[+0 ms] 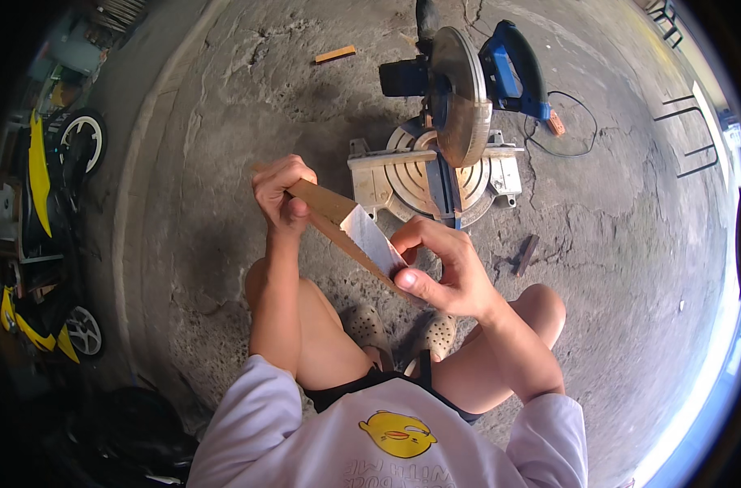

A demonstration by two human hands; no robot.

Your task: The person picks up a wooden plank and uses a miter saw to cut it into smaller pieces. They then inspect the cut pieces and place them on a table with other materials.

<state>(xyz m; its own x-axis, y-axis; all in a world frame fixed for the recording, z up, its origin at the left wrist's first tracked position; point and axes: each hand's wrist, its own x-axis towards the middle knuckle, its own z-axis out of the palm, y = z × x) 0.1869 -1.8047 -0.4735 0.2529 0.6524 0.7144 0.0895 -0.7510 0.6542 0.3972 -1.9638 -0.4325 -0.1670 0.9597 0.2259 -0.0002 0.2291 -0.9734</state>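
Observation:
A short wooden board (325, 202) is held tilted above my knees, its pale end face turned up toward me. My left hand (281, 191) is closed around its far left end, fingers wrapped over the edge. At the nearer right end, my right hand (450, 272) pinches the pale face's edge between thumb and fingers. Just beyond the board, a blue and black miter saw (462, 98) stands on the floor. Its round metal base (386, 183) faces me, with the blade guard over the slot. The board's underside is mostly hidden.
Cracked concrete floor (224, 244) surrounds me. A small orange-brown wood strip (335, 54) lies far left of the saw, a dark offcut (527, 254) to its near right. A black cable (590, 114) loops by an orange block (556, 123). Motorcycles with yellow panels (39, 175) stand left.

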